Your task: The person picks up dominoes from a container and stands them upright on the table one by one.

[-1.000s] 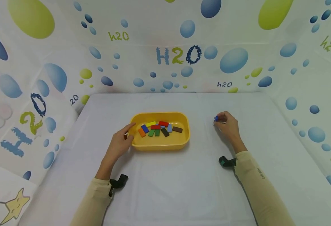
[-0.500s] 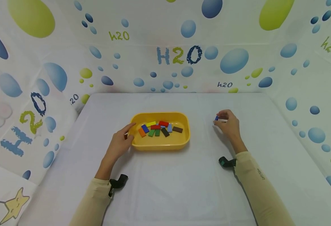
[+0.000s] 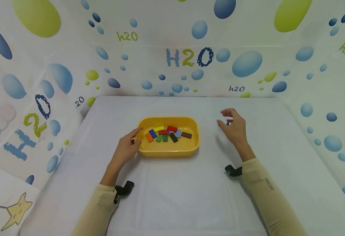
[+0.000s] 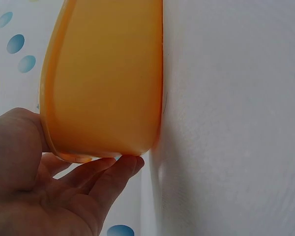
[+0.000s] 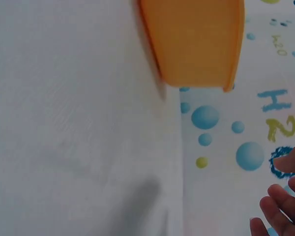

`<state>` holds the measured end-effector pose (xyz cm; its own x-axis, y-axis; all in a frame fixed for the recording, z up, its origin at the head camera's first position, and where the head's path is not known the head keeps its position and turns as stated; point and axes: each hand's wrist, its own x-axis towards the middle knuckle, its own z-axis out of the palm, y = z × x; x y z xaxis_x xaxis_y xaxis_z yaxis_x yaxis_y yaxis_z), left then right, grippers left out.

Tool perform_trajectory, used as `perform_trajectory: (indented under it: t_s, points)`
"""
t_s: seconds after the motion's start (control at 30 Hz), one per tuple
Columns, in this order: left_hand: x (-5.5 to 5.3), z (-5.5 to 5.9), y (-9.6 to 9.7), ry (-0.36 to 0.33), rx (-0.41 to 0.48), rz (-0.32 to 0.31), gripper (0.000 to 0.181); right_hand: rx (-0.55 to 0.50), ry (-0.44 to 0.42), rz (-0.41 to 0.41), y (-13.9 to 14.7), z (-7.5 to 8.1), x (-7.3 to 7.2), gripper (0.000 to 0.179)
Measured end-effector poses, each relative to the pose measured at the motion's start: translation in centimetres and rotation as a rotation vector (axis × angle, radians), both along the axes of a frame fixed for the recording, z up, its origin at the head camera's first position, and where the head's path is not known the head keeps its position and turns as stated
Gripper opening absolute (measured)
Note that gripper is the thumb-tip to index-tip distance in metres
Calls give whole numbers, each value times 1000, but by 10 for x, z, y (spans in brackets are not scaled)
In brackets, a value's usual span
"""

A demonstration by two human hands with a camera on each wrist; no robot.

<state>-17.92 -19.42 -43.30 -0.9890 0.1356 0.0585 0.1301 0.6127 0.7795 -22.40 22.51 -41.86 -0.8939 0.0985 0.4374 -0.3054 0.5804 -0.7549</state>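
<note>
A yellow plastic tray point(image 3: 168, 153) rests on the white table, with several small coloured dominoes in it. My left hand point(image 3: 126, 150) holds the tray's left end, thumb and fingers at the rim; the left wrist view shows the fingertips against the end wall. Right of the tray, my right hand point(image 3: 234, 128) has thumb and fingers spread apart. Between them shows a small blue domino point(image 3: 227, 123), partly hidden by the hand and apart from the fingertips. In the right wrist view the right hand's fingers point(image 5: 283, 202) hold nothing.
Inside the tray lie a brown domino point(image 3: 186, 135), an orange domino point(image 3: 149, 137), a yellow domino point(image 3: 159, 128) and others. A white sheet covers the table point(image 3: 172, 190). A patterned curtain point(image 3: 148, 59) stands behind and at both sides.
My right hand has let go of the blue domino, its fingers spreading and rising away up and to the left. The left hand has stayed at the tray.
</note>
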Motion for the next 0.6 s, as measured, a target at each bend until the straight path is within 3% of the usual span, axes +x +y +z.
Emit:
perform_trajectory:
  t_s: [0.13, 0.27, 0.6]
  points:
    - [0, 0, 1, -8, -1, 9, 56, 8, 36, 53, -21, 15, 3, 33]
    - [0, 1, 1, -11, 5, 12, 55, -27, 19, 97, -41, 25, 4, 33]
    - [-1, 0, 0, -11, -2, 8, 55, -39, -61, 228, -82, 26, 2, 30]
